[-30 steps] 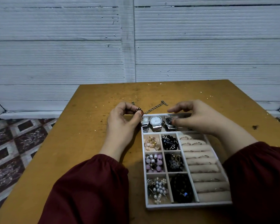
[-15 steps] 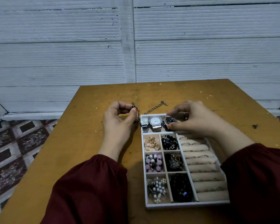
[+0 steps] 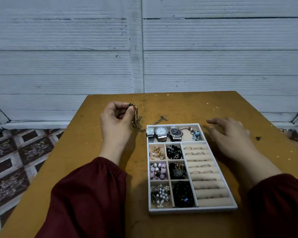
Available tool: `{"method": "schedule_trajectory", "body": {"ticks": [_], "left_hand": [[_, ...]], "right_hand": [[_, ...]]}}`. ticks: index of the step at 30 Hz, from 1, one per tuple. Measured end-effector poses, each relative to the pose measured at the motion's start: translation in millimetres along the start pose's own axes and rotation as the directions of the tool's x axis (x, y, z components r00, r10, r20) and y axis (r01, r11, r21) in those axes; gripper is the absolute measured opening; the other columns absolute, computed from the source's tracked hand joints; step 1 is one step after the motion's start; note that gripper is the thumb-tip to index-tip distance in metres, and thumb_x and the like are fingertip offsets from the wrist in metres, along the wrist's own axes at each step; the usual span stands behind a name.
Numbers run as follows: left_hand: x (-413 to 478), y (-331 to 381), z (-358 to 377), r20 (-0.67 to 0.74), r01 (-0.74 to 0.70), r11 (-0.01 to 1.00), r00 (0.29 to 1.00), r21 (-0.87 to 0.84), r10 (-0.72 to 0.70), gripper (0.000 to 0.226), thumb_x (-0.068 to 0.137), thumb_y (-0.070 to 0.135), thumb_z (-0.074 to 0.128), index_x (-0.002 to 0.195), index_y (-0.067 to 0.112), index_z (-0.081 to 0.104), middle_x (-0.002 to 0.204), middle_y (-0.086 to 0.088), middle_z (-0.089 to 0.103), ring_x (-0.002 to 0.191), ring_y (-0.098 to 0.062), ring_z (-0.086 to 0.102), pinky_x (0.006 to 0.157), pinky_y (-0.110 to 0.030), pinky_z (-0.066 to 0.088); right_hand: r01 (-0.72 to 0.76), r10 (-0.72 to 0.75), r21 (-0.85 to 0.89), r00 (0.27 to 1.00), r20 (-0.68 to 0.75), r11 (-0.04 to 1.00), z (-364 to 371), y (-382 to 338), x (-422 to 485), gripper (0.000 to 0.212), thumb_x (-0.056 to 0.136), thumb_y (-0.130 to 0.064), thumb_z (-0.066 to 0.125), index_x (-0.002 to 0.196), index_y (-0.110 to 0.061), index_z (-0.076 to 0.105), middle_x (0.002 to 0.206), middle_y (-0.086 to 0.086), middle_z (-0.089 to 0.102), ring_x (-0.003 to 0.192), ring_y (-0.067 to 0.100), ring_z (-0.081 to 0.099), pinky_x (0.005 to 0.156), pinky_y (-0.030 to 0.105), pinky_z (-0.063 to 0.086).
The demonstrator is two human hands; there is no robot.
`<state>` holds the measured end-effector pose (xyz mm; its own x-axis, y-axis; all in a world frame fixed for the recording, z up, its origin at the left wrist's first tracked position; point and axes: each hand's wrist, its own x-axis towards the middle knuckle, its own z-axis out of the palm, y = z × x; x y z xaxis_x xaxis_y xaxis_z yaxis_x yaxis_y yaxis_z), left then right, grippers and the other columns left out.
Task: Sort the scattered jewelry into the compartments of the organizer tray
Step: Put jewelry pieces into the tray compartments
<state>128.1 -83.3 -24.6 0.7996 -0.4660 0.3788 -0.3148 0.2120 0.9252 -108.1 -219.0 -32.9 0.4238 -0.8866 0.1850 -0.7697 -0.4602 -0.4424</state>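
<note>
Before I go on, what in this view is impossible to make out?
Head view only.
chain: its top end is hidden inside the left hand.
right hand: fingertips blurred; contact with the table unclear.
dark beads in the organizer tray: too dark to identify.
rings: too small to count.

The scene is dimly and evenly lit, apparently from above, and a cool grey-blue cast is laid over the corrugated wall (image 3: pixel 213 66). Soft shadows are thrown on the wooden table (image 3: pixel 93 152) beside the left hand (image 3: pixel 115 124) and under the right hand (image 3: pixel 230 134), which is slightly blurred. Little detail is kept in the dark maroon sleeves (image 3: pixel 86 200). Straight lines are bowed toward the frame edges.
</note>
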Motion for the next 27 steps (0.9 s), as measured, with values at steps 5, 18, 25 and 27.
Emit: {"method": "schedule_trajectory", "body": {"ticks": [5, 18, 25, 27], "left_hand": [[1, 16, 8, 0.021, -0.013, 1.000, 1.000, 0.011, 0.013, 0.020, 0.086, 0.008, 0.067, 0.080, 0.023, 0.056, 0.076, 0.003, 0.061, 0.065, -0.002, 0.056, 0.061, -0.019, 0.048], [18, 60, 51, 0.065, -0.077, 0.997, 0.995, 0.014, 0.076, 0.023, 0.086, 0.011, 0.066, 0.078, 0.028, 0.054, 0.078, 0.000, 0.063, 0.075, -0.018, 0.062, 0.076, -0.048, 0.056], [15, 84, 82, 0.076, -0.103, 0.993, 0.991, -0.053, 0.107, 0.019, 0.088, 0.011, 0.064, 0.079, 0.025, 0.055, 0.082, -0.006, 0.064, 0.082, -0.029, 0.066, 0.078, -0.049, 0.056], [13, 91, 90, 0.086, -0.108, 0.991, 0.990, -0.079, 0.114, 0.019, 0.087, 0.011, 0.065, 0.080, 0.025, 0.056, 0.084, -0.007, 0.065, 0.082, -0.029, 0.066, 0.078, -0.049, 0.057]], "right_hand": [[-0.003, 0.040, -0.238, 0.988, 0.149, 0.971, 6, 18, -16, 0.044, 0.098, -0.042, 0.034, 0.142, -0.035, 0.038, 0.153, -0.002, 0.032, 0.142, 0.022, 0.023, 0.110, 0.046, 0.020], [0.024, 0.029, -0.265, 0.981, 0.194, 0.964, 15, 19, -28, 0.054, 0.098, -0.052, 0.021, 0.150, -0.037, 0.016, 0.161, -0.001, 0.007, 0.148, 0.022, 0.003, 0.118, 0.045, 0.003], [0.022, 0.024, -0.246, 0.983, 0.183, 0.969, 13, 17, -29, 0.054, 0.098, -0.050, 0.024, 0.149, -0.036, 0.019, 0.160, -0.001, 0.009, 0.147, 0.022, 0.004, 0.118, 0.045, 0.004], [0.019, 0.024, -0.243, 0.984, 0.174, 0.970, 12, 18, -30, 0.053, 0.098, -0.050, 0.024, 0.149, -0.036, 0.020, 0.160, -0.001, 0.009, 0.147, 0.022, 0.005, 0.118, 0.045, 0.004]]}}
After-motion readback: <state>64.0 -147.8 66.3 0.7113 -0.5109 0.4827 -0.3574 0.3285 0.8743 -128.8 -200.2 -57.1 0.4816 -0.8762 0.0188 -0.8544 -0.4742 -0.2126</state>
